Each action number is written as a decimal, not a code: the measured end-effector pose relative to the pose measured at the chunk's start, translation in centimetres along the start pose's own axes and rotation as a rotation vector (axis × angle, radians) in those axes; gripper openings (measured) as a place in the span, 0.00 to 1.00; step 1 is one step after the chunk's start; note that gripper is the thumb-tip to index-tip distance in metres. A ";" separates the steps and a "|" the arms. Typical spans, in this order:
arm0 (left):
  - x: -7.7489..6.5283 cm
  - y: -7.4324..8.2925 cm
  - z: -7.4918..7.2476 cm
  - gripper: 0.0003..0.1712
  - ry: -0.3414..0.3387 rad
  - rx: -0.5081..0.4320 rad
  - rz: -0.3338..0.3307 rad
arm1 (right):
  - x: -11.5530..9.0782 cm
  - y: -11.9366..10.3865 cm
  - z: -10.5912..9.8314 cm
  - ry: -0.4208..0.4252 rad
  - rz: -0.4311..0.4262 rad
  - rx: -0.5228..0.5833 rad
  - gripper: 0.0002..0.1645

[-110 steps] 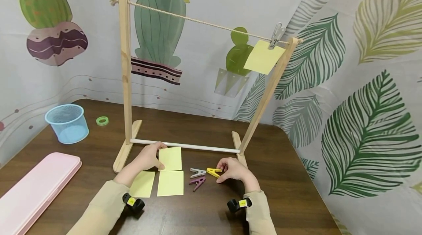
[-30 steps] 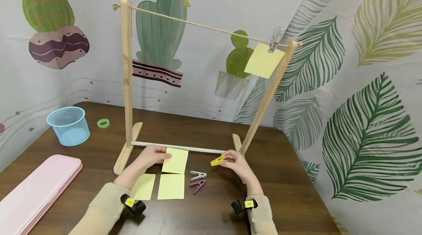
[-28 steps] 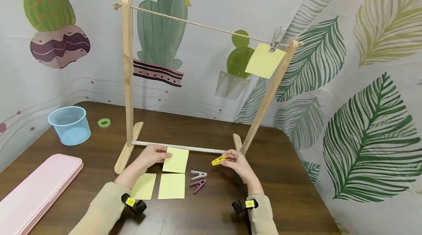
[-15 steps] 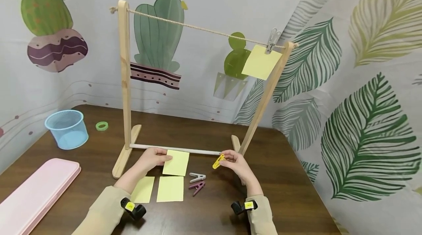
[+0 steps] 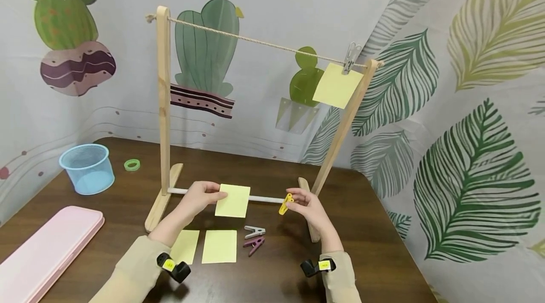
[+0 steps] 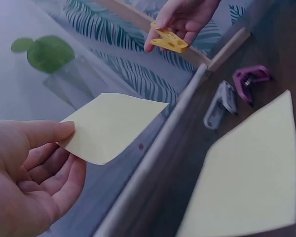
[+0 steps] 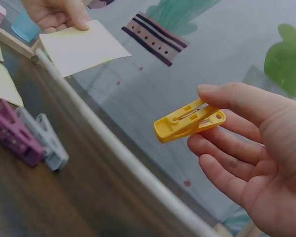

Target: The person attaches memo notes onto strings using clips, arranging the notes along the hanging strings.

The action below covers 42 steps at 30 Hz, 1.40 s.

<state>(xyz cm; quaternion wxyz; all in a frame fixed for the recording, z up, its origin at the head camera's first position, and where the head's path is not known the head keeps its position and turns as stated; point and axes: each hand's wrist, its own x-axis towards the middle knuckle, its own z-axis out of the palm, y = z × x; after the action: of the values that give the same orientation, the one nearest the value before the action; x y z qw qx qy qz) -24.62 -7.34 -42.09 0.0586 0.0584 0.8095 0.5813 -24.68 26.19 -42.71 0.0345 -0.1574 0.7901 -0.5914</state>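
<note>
My left hand (image 5: 199, 201) pinches a yellow sticky note (image 5: 233, 201) by its left edge, thumb on top, and holds it above the table. In the left wrist view the note (image 6: 113, 127) hangs in the air, slightly bent. My right hand (image 5: 310, 206) holds a yellow clothespin (image 5: 286, 204) by its handle end between thumb and fingers; in the right wrist view the clothespin's jaws [point omitted] face left, away from the palm. A second note (image 5: 219, 246) and a third (image 5: 185, 246), partly behind the left wrist, lie on the table. Beside them lie a grey clothespin (image 5: 254, 231) and a purple clothespin (image 5: 254, 245).
A wooden frame (image 5: 163, 104) carries a rope (image 5: 255, 40) across its top and a white bar low down. One note (image 5: 338, 86) hangs at the rope's right end from a grey clothespin (image 5: 351, 57). Leftward are a blue mesh basket (image 5: 88, 170), green tape roll (image 5: 132, 165) and pink case (image 5: 51, 246).
The yellow clothespin came off the table into my right hand and was turned more upright. My left hand lifted its note off the table, up and slightly to the right.
</note>
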 end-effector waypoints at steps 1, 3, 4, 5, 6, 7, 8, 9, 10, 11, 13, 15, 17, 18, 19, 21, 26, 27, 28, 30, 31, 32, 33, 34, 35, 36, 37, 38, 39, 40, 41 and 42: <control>0.2 0.4 -0.1 0.21 0.009 -0.003 0.019 | 0.0 -0.4 -0.1 0.008 -0.001 0.011 0.27; 0.6 1.3 -0.2 0.19 0.026 0.000 0.064 | 0.1 -1.3 -0.3 0.024 -0.013 0.011 0.25; 0.8 1.7 -0.3 0.18 0.032 0.002 0.088 | 0.2 -1.7 -0.5 0.032 -0.024 0.010 0.25; 1.0 2.1 -0.4 0.18 0.043 0.005 0.107 | 0.3 -2.2 -0.6 0.039 -0.036 0.007 0.24; 1.2 2.4 -0.4 0.19 0.054 0.010 0.128 | 0.4 -2.7 -0.8 0.045 -0.052 0.004 0.23; 1.4 2.7 -0.4 0.19 0.068 0.014 0.143 | 0.5 -3.2 -0.9 0.049 -0.068 0.001 0.22; 1.7 3.0 -0.5 0.20 0.079 0.017 0.157 | 0.5 -3.8 -1.1 0.053 -0.084 -0.002 0.22; 1.9 3.3 -0.5 0.21 0.091 0.018 0.166 | 0.6 -4.3 -1.3 0.057 -0.099 -0.005 0.22; 2.1 3.6 -0.5 0.21 0.102 0.015 0.174 | 0.7 -4.8 -1.5 0.062 -0.112 -0.010 0.22; 2.3 4.0 -0.5 0.22 0.113 0.015 0.183 | 0.8 -5.4 -1.7 0.069 -0.123 -0.016 0.22; 2.7 4.8 -0.4 0.22 0.130 0.011 0.198 | 0.9 -6.6 -2.0 0.087 -0.145 -0.032 0.22; 3.0 5.6 -0.4 0.22 0.146 0.008 0.215 | 1.1 -7.8 -2.4 0.104 -0.167 -0.050 0.22; 3.4 6.6 -0.3 0.22 0.157 0.009 0.243 | 1.3 -9.1 -2.7 0.117 -0.197 -0.062 0.22; 3.5 7.2 -0.3 0.21 0.163 0.008 0.258 | 1.4 -9.7 -2.9 0.122 -0.215 -0.067 0.22; 3.8 7.7 -0.2 0.21 0.167 0.009 0.275 | 1.5 -10.4 -3.0 0.128 -0.233 -0.074 0.22; 4.1 9.0 -0.2 0.19 0.174 0.000 0.306 | 1.8 -11.9 -3.4 0.143 -0.272 -0.093 0.22; 4.7 12.3 0.0 0.17 0.176 -0.015 0.372 | 2.7 -16.0 -4.3 0.173 -0.370 -0.144 0.21; 4.8 12.9 0.0 0.17 0.175 -0.017 0.389 | 2.9 -16.8 -4.4 0.181 -0.391 -0.152 0.20; 4.9 13.7 0.1 0.17 0.175 -0.017 0.410 | 3.0 -17.7 -4.5 0.190 -0.413 -0.157 0.20; 5.1 15.1 0.1 0.16 0.177 -0.024 0.455 | 3.3 -19.5 -4.8 0.213 -0.456 -0.180 0.19; 5.2 15.8 0.1 0.16 0.183 -0.031 0.482 | 3.5 -20.4 -5.0 0.229 -0.480 -0.195 0.19; 5.2 16.5 0.0 0.15 0.189 -0.044 0.507 | 3.7 -21.3 -5.1 0.245 -0.503 -0.208 0.18; 5.2 17.3 0.0 0.15 0.195 -0.061 0.531 | 3.8 -22.2 -5.2 0.264 -0.528 -0.224 0.18; 5.2 18.0 -0.1 0.15 0.201 -0.072 0.552 | 4.0 -23.1 -5.3 0.282 -0.546 -0.235 0.17; 5.2 18.6 -0.2 0.15 0.207 -0.083 0.575 | 4.2 -23.9 -5.4 0.301 -0.566 -0.249 0.17; 5.2 19.3 -0.3 0.15 0.213 -0.091 0.594 | 4.4 -24.8 -5.4 0.321 -0.583 -0.258 0.16; 5.2 19.9 -0.4 0.15 0.217 -0.098 0.614 | 4.7 -25.6 -5.5 0.342 -0.601 -0.261 0.16; 5.3 20.5 -0.5 0.15 0.219 -0.105 0.629 | 4.9 -26.4 -5.5 0.360 -0.615 -0.265 0.15; 5.3 21.0 -0.6 0.15 0.222 -0.109 0.645 | 5.1 -27.2 -5.6 0.379 -0.630 -0.270 0.15; 5.4 21.5 -0.7 0.15 0.226 -0.111 0.662 | 5.2 -27.9 -5.6 0.394 -0.642 -0.272 0.15; 5.6 22.0 -0.7 0.15 0.229 -0.116 0.674 | 5.4 -28.6 -5.7 0.410 -0.655 -0.273 0.14; 5.7 22.5 -0.8 0.15 0.229 -0.125 0.687 | 5.6 -29.2 -5.8 0.425 -0.660 -0.269 0.14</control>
<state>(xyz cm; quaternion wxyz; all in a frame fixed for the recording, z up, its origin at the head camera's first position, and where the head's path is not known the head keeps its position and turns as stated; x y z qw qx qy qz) -29.77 0.00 -20.71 -0.2275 0.2575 0.7071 0.6181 -25.28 22.57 -12.61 -0.3417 -0.2796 0.7571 -0.4816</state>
